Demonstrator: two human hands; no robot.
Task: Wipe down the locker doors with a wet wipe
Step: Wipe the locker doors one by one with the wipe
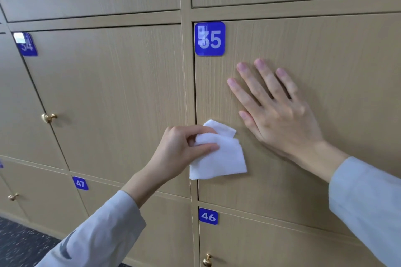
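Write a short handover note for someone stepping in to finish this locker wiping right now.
Left hand: pinches the folded white wet wipe, held at the left edge of the beige wood-grain locker door with the blue 35 tag.
Right hand: flat, fingers spread, pressing on that same door.
Done: cannot tell; no wet streaks show.
Left: wipe this door, then the neighbouring doors.

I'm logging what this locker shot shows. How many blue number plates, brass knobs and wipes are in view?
Blue number plates: 4, reading 34, 35, 47, 46
Brass knobs: 3
White wipe: 1
Total: 8
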